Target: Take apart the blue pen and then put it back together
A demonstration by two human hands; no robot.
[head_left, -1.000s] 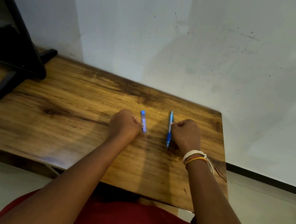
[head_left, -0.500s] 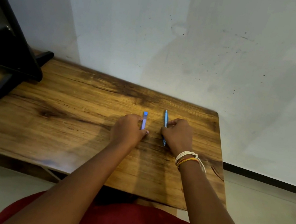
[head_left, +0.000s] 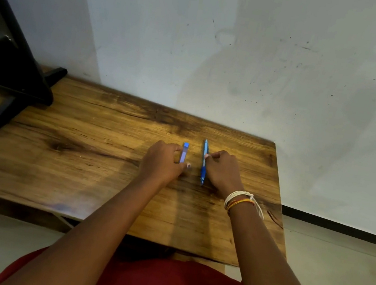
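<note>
On the wooden table (head_left: 59,171), near its right end, I've got both hands down beside two blue things lying side by side. My right hand (head_left: 222,172) has its fingers curled at the blue pen (head_left: 204,163), fingertip pinching the barrel around its middle; the pen lies flat, tip toward me, clip end toward the wall. My left hand (head_left: 161,162) curls round the short blue piece (head_left: 184,154), thumb low at its near end, a finger by the top. Whether that piece is a part of the pen or something separate, I can't tell from here

What's changed over the last second: the hands had drawn close together, and now they sit a little wider again, with a clear strip of table between pen and piece. Both things are down on the wood, neither lifted. The view has swung slightly too, so some of that shift may be my head

My read: the pen looks whole and the taking-apart hasn't visibly begun. Next I'd want the pen up off the table, both hands on the barrel to twist it open. A black stand (head_left: 15,88) sits well off at the left, and the thread bracelets (head_left: 239,199) on my right wrist are clear of the work
</note>
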